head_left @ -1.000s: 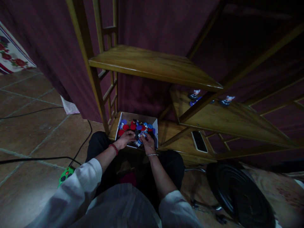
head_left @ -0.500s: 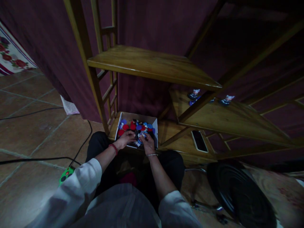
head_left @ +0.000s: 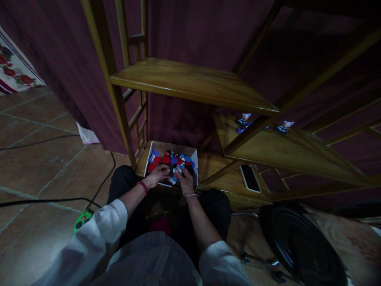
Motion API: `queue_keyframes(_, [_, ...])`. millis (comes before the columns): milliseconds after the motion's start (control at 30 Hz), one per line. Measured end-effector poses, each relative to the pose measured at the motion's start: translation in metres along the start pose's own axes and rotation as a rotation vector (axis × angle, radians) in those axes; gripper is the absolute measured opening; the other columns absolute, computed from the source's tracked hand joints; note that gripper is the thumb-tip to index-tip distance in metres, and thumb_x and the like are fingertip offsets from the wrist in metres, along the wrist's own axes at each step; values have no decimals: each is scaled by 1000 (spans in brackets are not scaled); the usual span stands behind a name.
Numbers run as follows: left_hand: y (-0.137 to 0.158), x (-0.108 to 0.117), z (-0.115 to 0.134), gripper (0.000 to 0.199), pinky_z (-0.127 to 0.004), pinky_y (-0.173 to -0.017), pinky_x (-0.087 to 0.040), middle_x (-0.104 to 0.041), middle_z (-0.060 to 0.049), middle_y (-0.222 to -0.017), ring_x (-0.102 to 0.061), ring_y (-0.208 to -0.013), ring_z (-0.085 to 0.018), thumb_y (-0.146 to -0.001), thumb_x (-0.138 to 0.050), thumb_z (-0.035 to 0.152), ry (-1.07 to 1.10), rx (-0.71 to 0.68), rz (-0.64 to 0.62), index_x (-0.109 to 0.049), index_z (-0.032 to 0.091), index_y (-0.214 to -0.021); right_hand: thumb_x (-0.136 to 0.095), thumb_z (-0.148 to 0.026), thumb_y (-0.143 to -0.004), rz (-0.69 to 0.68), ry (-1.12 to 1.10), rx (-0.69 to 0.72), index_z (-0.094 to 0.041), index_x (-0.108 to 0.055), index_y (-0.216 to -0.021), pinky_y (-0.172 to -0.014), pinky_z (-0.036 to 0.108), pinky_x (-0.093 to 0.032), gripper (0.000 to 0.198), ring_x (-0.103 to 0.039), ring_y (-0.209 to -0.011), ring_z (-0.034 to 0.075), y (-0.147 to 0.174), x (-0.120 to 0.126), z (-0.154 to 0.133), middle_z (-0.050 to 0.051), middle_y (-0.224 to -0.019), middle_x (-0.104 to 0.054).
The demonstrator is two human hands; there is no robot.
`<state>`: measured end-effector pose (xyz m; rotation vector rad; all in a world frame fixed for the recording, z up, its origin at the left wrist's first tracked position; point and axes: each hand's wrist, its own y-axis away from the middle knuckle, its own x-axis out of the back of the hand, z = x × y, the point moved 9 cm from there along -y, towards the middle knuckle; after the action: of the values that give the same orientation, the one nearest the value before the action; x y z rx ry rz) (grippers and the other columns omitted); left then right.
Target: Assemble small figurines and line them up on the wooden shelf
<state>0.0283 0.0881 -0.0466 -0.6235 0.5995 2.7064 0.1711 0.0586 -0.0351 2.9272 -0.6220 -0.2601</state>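
Observation:
A shallow white box [head_left: 193,151] on the lowest shelf holds several small figurines with round red, blue and black bases. Over its front half, my right hand [head_left: 186,181] is closed on a small blue-and-white figurine [head_left: 177,170]. My left hand [head_left: 158,174], with a red bead bracelet at the wrist, is just left of it. Its fingers are bent together by a dark round piece [head_left: 172,168], probably a base; its grip on that piece is partly hidden. Both hands are close together, above the box's contents.
A wooden shelf board [head_left: 178,79] juts out above the box. Small figurines [head_left: 285,126] stand on the shelf to the right. A phone [head_left: 250,178] lies on the lowest board. A black round stool [head_left: 300,242] is at right; a green device [head_left: 81,220] with cables is on the floor at left.
Hardly anything differs. Both hands stay over the box, with only slight finger movement around the figurine, and the view shifts a little.

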Motion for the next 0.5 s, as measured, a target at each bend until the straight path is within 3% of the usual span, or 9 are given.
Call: queue_keyframes(500, [2, 0, 1, 22, -33, -76, -52, -61, -3, -77, -60, -73, -13, -65, -73, 18, 5, 11, 19, -57, 12, -79, -73, -45, -55, -1, 26, 0, -20, -65, -85, -59, 28, -53, 41, -63, -60, 14, 0, 1, 2, -3, -66, -65])
